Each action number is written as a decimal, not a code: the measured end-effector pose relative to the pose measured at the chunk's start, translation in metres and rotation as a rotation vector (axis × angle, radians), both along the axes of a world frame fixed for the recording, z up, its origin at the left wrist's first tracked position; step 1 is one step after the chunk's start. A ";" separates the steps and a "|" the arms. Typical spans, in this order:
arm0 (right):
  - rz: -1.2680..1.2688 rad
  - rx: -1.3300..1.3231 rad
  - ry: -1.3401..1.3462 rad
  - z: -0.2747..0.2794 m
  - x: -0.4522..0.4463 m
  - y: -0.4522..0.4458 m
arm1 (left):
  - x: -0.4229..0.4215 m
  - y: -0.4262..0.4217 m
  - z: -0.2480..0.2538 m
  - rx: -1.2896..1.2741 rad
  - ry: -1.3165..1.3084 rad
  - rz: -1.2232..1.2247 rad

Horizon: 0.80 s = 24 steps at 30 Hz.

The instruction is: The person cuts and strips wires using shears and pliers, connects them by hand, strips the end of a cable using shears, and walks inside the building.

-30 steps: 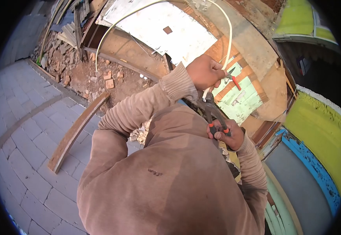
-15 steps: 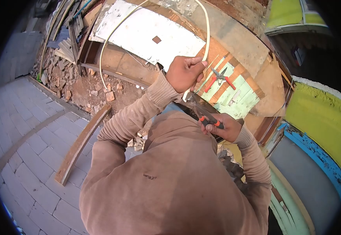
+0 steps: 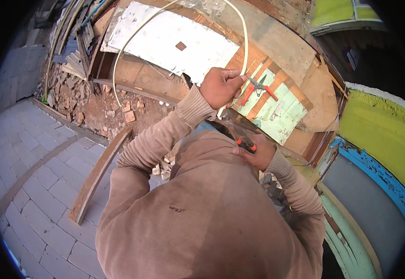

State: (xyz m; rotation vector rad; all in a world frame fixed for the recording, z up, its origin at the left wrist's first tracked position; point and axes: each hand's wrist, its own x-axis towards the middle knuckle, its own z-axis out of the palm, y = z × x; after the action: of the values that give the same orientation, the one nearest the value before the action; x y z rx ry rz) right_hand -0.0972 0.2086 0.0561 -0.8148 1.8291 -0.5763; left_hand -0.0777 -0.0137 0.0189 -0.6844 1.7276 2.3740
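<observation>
My left hand (image 3: 220, 88) is closed round a long cream cable (image 3: 245, 42), which arcs up over the boards and back down to the rubble at the left. A short cable end sticks out below that hand. Closed on the orange and black handles of dark pliers (image 3: 240, 138) is my right hand (image 3: 258, 152), in front of my torso. The jaws of the pliers are at the cable end. Red-handled cutters (image 3: 259, 87) lie with handles spread on the pale green and brown boards, just right of my left hand.
A white panel (image 3: 170, 39) with a square hole lies ahead. Broken bricks (image 3: 129, 116) and rubble are at the left, near a wooden plank (image 3: 98, 179) on grey paving (image 3: 39, 204). A yellow-green wall (image 3: 374, 135) and blue-edged panel (image 3: 365, 186) stand at the right.
My left hand with the cable has moved left from beside the red-handled cutters, leaving them in plain view. The handles of the pliers have come closer together in my right hand.
</observation>
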 end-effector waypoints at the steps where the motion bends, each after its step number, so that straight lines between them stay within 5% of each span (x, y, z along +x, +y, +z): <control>1: 0.000 0.049 -0.004 0.004 0.000 -0.003 | 0.000 0.000 -0.001 0.028 -0.002 -0.009; 5: 0.033 0.024 0.047 -0.008 -0.008 -0.001 | 0.000 -0.004 0.001 -0.003 -0.053 -0.025; 7: -0.106 0.132 -0.361 -0.013 -0.019 0.005 | 0.006 -0.009 -0.012 0.099 -0.030 -0.033; 10: -0.103 -0.138 -0.527 -0.009 -0.022 0.007 | 0.007 -0.012 -0.024 0.220 -0.062 -0.041; 14: -0.020 -0.154 -0.610 -0.010 -0.026 0.005 | 0.009 -0.013 -0.030 0.365 -0.127 -0.046; 19: -0.005 -0.262 -0.398 -0.016 -0.026 0.013 | 0.017 -0.049 -0.029 0.630 -0.104 0.157; 24: -0.433 -0.010 -0.186 -0.091 -0.030 0.005 | 0.017 -0.049 -0.005 0.266 -0.077 0.295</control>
State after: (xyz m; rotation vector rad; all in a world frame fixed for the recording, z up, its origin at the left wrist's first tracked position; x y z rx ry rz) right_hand -0.1274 0.2140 -0.0350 -0.3522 1.8355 -0.9045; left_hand -0.0611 -0.0631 0.0138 -1.0289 1.3225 2.6601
